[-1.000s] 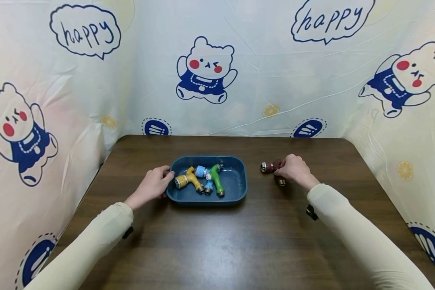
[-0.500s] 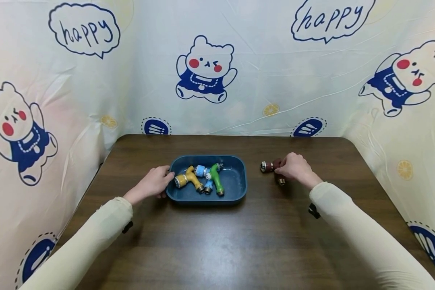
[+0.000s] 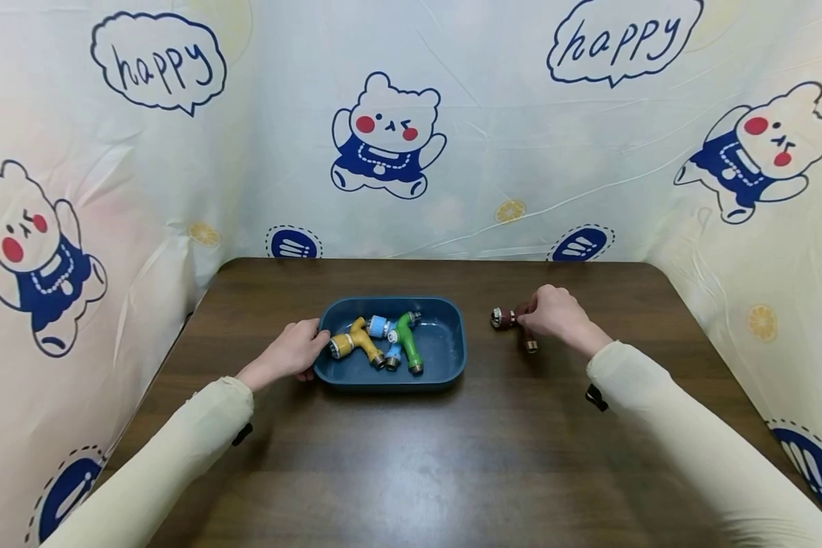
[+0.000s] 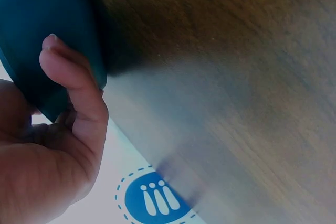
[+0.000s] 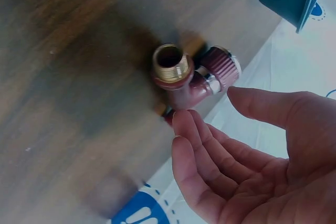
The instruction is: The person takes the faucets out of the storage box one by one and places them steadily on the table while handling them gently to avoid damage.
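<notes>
In the head view my left hand (image 3: 291,350) grips the left end of a dark blue tray (image 3: 445,346), thumb at the rim and fingers down the outside wall. The left wrist view shows those fingers (image 4: 79,77) bent against the wall. Inside lie a yellow tap (image 3: 361,339), a light blue tap (image 3: 379,326) and a green tap (image 3: 407,342), the green one overlapping the blue. Right of the tray, my right hand (image 3: 558,316) pinches a dark red tap (image 5: 181,95); its brass threaded end and ribbed collar show in the right wrist view, and the fingertips cover part of its body.
A dark brown wooden table (image 3: 397,457) bears everything. Around its back and sides hangs a pale curtain (image 3: 486,152) printed with bears and "happy" bubbles. Table stretches between the tray and the red tap, and in front of both.
The dark red tap has tilted a little in my right hand, which has shifted slightly up and left. My left hand stays at the tray, and the taps in it lie as before.
</notes>
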The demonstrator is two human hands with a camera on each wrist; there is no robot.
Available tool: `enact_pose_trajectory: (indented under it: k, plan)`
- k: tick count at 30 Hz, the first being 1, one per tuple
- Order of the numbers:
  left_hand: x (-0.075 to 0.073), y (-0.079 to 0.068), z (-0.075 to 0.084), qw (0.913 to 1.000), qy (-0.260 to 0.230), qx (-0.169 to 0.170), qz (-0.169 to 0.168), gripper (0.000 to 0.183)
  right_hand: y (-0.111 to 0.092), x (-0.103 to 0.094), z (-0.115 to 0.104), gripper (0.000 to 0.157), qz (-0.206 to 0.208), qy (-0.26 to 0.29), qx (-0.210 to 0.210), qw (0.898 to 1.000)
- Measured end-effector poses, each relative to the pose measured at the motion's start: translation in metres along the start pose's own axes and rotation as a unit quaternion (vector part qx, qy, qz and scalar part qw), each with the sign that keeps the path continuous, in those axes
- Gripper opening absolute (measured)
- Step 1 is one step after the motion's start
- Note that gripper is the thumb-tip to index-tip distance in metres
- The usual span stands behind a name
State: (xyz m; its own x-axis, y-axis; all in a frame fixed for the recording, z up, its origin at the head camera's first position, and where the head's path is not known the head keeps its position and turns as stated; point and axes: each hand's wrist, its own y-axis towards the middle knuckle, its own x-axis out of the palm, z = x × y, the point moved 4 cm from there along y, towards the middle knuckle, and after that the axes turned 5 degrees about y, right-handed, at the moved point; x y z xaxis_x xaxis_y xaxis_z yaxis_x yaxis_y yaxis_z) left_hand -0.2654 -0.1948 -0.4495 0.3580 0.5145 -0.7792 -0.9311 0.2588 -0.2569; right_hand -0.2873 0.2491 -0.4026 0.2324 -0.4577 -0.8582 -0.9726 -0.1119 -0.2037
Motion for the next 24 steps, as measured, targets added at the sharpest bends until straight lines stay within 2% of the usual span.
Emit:
enact_pose_trajectory:
  k: [10, 18, 24]
  plan:
    - [0.002, -0.003, 0.0, 0.9997, -0.007, 0.011, 0.022, 0.03, -0.003, -0.003, -0.014, 0.027, -0.017, 0.006, 0.0, 1.0]
    - [0.002, -0.003, 0.002, 0.9995, -0.005, 0.002, 0.032, 0.032, -0.003, -0.006, -0.019, 0.027, -0.012, -0.004, -0.006, 1.0]
    - [0.003, -0.003, 0.003, 0.9992, -0.002, -0.006, 0.04, 0.03, -0.004, -0.01, -0.025, 0.034, -0.004, -0.008, -0.005, 1.0]
